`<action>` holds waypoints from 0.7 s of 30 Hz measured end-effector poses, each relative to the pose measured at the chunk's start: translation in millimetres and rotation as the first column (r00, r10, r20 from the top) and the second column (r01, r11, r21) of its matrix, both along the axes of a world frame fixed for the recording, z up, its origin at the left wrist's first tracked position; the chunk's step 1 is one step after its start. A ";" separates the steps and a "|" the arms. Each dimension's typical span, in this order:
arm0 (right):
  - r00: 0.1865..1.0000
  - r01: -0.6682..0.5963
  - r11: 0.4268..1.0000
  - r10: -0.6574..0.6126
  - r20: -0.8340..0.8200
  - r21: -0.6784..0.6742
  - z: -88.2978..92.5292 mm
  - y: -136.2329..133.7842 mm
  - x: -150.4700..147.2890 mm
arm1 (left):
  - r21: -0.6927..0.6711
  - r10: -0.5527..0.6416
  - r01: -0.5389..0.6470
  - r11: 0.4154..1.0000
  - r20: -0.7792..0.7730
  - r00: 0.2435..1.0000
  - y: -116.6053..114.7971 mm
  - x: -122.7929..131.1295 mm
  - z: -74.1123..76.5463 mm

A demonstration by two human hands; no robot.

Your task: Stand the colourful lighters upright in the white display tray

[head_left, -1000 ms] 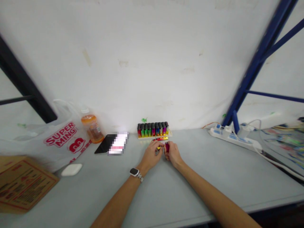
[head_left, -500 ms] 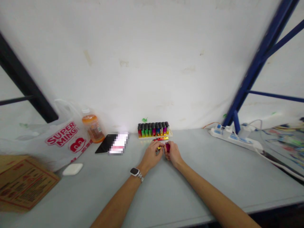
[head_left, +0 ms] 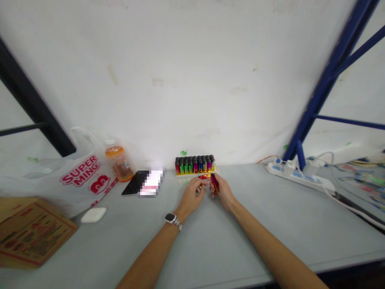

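My right hand (head_left: 223, 192) is closed around a dark, shiny red-and-gold lighter (head_left: 214, 182), held upright and tilted. Beside it, my left hand (head_left: 192, 196) has its thumb and fingers curled together near the lighter. What the left fingers hold, if anything, is too small to make out. Just behind the fingers lies a shiny red-and-gold piece (head_left: 205, 176), partly hidden by the hands. Several lighters in many colours (head_left: 195, 165) with black tops stand upright in rows in a pale tray (head_left: 184, 174) against the wall.
To the left are a tablet (head_left: 135, 183), an orange bottle (head_left: 118, 164), a white plastic bag (head_left: 72, 180), a white case (head_left: 94, 215) and a cardboard box (head_left: 36, 233). A power strip (head_left: 300, 176) with cables lies on the right by a blue metal frame (head_left: 315, 88).
My right hand has turned, and the lighter in it shows more of its length. The left hand has stayed nearly in place, and the yellow bit at its fingers shows less.
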State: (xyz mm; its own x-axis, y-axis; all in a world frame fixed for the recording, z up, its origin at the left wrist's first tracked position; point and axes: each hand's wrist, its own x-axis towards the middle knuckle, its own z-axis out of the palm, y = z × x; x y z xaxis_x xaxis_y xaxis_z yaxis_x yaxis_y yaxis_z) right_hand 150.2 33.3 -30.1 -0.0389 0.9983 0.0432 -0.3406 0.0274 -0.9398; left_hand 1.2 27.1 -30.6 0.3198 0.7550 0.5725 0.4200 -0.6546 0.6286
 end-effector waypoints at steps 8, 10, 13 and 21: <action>0.962 0.070 0.975 -0.122 0.245 0.211 -3.5 8.6 34.1 | 0.005 -0.011 0.011 1.000 0.009 1.000 0.5 0.4 -2.6; 0.930 0.056 0.958 -0.152 0.334 0.281 -7.3 12.3 40.1 | 0.006 -0.015 0.015 1.000 0.007 1.000 0.9 0.3 -2.9; 0.865 0.043 0.931 -0.216 0.452 0.362 -9.8 18.2 44.9 | 0.005 -0.021 0.021 1.000 0.003 1.000 1.7 0.4 -3.6; 0.745 0.019 0.894 -0.311 0.590 0.447 3.1 41.1 56.2 | -0.022 -0.017 0.017 1.000 0.000 1.000 0.3 1.1 -0.8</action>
